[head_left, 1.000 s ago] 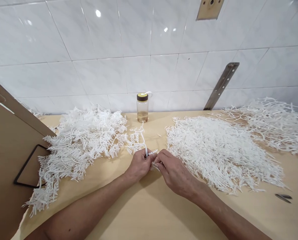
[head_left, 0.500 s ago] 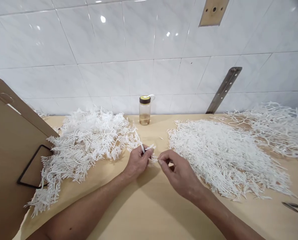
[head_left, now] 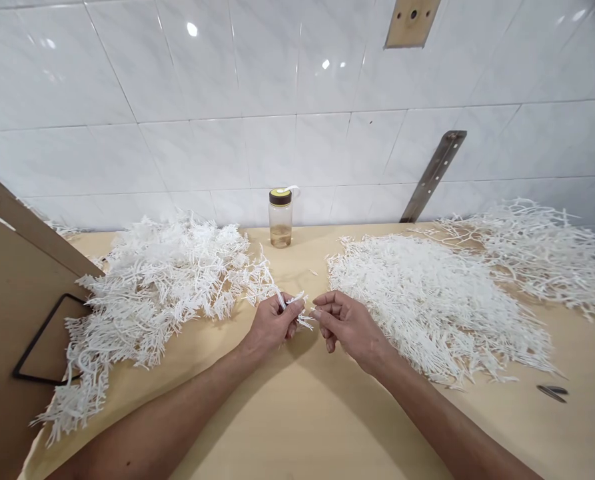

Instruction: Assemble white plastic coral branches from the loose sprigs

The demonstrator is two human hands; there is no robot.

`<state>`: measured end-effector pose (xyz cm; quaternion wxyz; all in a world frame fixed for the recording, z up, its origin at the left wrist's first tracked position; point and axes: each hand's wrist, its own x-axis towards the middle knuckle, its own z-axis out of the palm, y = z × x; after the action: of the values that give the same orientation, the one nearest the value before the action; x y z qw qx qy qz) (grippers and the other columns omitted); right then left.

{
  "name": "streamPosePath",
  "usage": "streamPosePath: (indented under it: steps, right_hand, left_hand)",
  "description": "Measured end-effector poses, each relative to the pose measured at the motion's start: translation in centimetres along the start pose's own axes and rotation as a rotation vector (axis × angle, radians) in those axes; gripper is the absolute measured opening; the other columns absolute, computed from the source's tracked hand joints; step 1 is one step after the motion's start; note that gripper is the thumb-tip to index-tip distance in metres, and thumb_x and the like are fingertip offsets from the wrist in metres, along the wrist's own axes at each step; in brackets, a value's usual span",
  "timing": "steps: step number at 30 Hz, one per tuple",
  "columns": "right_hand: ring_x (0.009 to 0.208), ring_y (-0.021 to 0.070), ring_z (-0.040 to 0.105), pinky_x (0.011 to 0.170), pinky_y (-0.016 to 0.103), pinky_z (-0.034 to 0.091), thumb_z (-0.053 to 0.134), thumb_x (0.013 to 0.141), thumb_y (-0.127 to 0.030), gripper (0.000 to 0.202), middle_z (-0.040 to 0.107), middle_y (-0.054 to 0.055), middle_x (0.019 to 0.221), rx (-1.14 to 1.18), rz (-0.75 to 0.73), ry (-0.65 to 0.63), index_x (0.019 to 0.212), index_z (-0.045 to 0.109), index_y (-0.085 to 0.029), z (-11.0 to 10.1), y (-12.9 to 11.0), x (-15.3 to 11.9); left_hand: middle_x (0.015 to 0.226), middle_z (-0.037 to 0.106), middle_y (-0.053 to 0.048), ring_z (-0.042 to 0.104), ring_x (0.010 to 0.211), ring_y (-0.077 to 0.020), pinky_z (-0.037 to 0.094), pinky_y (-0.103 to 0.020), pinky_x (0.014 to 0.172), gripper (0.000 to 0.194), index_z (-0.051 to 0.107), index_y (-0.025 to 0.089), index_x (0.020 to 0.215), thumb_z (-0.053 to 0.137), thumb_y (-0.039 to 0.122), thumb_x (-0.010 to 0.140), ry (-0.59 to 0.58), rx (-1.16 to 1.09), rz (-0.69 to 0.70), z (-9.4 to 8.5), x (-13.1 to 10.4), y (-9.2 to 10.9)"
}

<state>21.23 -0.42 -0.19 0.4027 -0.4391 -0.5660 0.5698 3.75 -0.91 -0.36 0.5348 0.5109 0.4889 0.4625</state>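
My left hand pinches a small bunch of thin white branching strands near the middle of the table. Just to its right is my right hand, thumb and index finger brought together at the tips of the strands, the other fingers loosely curled. Whether anything sits between those fingertips is too small to tell. A heap of white branching pieces lies left of my left hand, and a pile of short white strands lies beyond my right hand.
A clear bottle with a dark lid stands by the tiled wall. Cardboard rises at the left. More white strands lie far right, with small dark tweezers or snips below. A metal bracket leans at the wall.
The view has shifted slightly right. The lower fingers of my right hand have loosened from a tighter curl, and the strand tips in my left hand show more clearly.
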Motion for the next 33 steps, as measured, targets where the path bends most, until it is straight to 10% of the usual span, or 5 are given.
streamPosePath:
  steps: [11,33]
  right_hand:
    - [0.043,0.0095,0.061,0.037,0.018,0.034,0.053,0.091,-0.056,0.039,0.061,-0.003,0.068,-0.149,0.158,-0.118,0.081,0.058,-0.019,0.71,-0.14,-0.48]
    - [0.042,0.0096,0.059,0.034,0.017,0.033,0.056,0.088,-0.038,0.018,0.055,-0.006,0.064,-0.232,0.139,-0.096,0.089,0.054,-0.021,1.01,-0.03,-0.89]
  left_hand:
    - [0.043,0.049,0.005,0.041,0.04,-0.0082,0.032,-0.021,0.043,0.037,0.054,0.019,0.066,0.064,0.052,0.081,0.086,0.108,0.079,0.4,-0.3,0.17]
    - [0.042,0.048,0.007,0.039,0.036,-0.0077,0.033,-0.021,0.041,0.036,0.055,0.019,0.07,0.066,0.052,0.079,0.105,0.077,0.032,0.94,-0.8,0.05]
